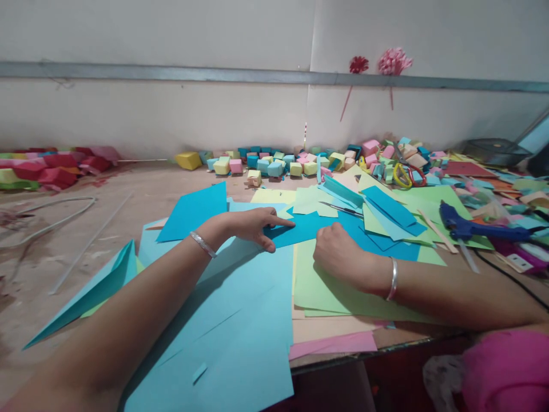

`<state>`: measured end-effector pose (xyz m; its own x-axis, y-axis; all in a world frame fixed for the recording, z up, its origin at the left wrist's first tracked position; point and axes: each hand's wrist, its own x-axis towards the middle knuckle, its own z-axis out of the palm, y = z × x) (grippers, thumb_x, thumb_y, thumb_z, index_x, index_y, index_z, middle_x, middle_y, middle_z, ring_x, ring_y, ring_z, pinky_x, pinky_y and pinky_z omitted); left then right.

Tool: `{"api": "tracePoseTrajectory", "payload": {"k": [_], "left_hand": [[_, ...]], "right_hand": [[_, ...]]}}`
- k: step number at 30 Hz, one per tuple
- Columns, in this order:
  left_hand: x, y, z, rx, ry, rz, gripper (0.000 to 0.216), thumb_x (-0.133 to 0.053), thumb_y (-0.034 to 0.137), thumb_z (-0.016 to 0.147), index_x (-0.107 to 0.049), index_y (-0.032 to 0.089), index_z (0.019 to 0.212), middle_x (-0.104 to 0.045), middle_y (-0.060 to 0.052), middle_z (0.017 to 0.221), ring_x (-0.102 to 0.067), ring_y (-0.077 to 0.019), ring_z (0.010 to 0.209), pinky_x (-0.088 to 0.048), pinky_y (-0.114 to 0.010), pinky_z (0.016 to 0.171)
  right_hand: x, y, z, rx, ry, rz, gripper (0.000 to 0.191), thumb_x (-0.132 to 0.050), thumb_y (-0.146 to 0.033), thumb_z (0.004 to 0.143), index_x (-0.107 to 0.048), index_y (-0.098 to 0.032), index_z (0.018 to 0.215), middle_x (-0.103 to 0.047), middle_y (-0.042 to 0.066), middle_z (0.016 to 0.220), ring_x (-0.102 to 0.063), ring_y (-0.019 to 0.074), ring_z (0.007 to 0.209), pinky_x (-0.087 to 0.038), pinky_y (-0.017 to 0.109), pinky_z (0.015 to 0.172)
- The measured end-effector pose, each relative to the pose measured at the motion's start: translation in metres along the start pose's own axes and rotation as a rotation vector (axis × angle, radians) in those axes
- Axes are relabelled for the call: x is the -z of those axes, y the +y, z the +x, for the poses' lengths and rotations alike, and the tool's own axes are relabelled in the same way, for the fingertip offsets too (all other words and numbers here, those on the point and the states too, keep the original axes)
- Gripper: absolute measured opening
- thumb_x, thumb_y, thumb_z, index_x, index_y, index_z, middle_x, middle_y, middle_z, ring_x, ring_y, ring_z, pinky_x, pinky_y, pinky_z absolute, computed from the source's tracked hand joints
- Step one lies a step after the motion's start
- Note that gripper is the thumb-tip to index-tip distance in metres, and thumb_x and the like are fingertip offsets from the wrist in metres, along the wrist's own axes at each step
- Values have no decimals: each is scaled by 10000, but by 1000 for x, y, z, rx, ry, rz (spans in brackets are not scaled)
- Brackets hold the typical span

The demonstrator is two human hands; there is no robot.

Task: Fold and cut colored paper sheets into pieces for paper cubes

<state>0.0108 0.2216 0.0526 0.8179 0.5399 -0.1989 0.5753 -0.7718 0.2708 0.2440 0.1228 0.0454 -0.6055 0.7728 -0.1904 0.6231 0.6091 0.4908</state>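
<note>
My left hand point(253, 224) lies on a folded dark-blue paper piece point(300, 228) in the middle of the table, forefinger stretched out and pressing along its edge. My right hand point(338, 252) is closed in a fist at the same paper's right end, pressing it down; what its fingers hold is hidden. Both wrists wear silver bangles. The paper rests on light-blue sheets point(240, 320) and light-green sheets point(326, 286).
A folded teal triangle point(90, 292) lies at the left. Small paper cubes point(274, 163) line the wall. A blue glue gun point(476, 229), scissors point(407, 174) and scraps crowd the right. Red and pink paper piles point(51, 166) sit far left. Paper flowers point(392, 60) hang on the wall.
</note>
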Motion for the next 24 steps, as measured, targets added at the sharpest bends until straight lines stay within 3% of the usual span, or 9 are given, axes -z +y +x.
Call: {"api": "tracePoseTrajectory", "payload": {"k": [3, 6, 8, 11, 14, 16, 19, 24], "left_hand": [[0, 0, 0, 7, -9, -12, 817, -655, 676, 739, -444, 322, 1445, -535, -48, 986, -493, -164, 787, -405, -224, 716], [0, 0, 0, 12, 8, -34, 854, -665, 685, 721, -429, 315, 1454, -527, -35, 961, -482, -158, 773, -396, -222, 704], [0, -1, 0, 27, 21, -75, 917, -691, 683, 695, -389, 307, 1475, -521, -24, 951, -480, -157, 774, -394, -222, 699], [1, -3, -2, 44, 27, -209, 1012, -716, 677, 669, -314, 278, 1508, -524, -12, 942, -487, -156, 790, -399, -229, 700], [1, -4, -4, 102, 79, -455, 863, -601, 697, 770, -406, 222, 1463, -560, -7, 866, -493, -141, 745, -397, -229, 660], [-2, -4, -3, 170, 160, -573, 734, -432, 699, 872, -526, 166, 1368, -591, -24, 831, -496, -131, 708, -397, -232, 630], [-8, -4, 2, 247, 269, -608, 741, -260, 681, 931, -639, 110, 1212, -632, -66, 827, -508, -128, 680, -418, -244, 617], [-2, -1, 5, 377, 391, -547, 675, -322, 649, 926, -705, 108, 1052, -660, -77, 768, -525, -128, 628, -429, -247, 576]], "right_hand": [[-4, 7, 2, -160, -123, 77, 229, -554, 59, 663, -699, -111, 717, -673, 168, 776, -611, 266, 726, -371, 358, 605], [-6, 18, 10, -262, -106, 156, 186, -550, 47, 668, -680, -85, 666, -651, 169, 684, -608, 268, 666, -361, 358, 593], [-5, 25, 18, -282, -27, 162, 220, -495, 22, 748, -691, -75, 768, -658, 191, 761, -611, 276, 729, -358, 368, 623], [-7, 33, 31, -260, 200, 183, 329, -368, -40, 885, -649, -80, 1051, -638, 229, 1064, -578, 299, 972, -359, 390, 726], [-18, 37, 43, -166, 392, 322, 310, -430, -214, 951, -576, -123, 1209, -601, 182, 1219, -526, 287, 1104, -366, 378, 806], [-28, 39, 48, -132, 409, 434, 370, -520, -330, 933, -558, -143, 1250, -616, 153, 1216, -521, 270, 1127, -369, 369, 851], [-37, 42, 53, -95, 437, 518, 392, -586, -350, 895, -580, -158, 1237, -641, 132, 1164, -524, 255, 1124, -360, 361, 896], [-42, 42, 57, -75, 601, 638, 316, -532, -149, 861, -624, -131, 1163, -663, 122, 1036, -534, 246, 1035, -365, 348, 870]]}}
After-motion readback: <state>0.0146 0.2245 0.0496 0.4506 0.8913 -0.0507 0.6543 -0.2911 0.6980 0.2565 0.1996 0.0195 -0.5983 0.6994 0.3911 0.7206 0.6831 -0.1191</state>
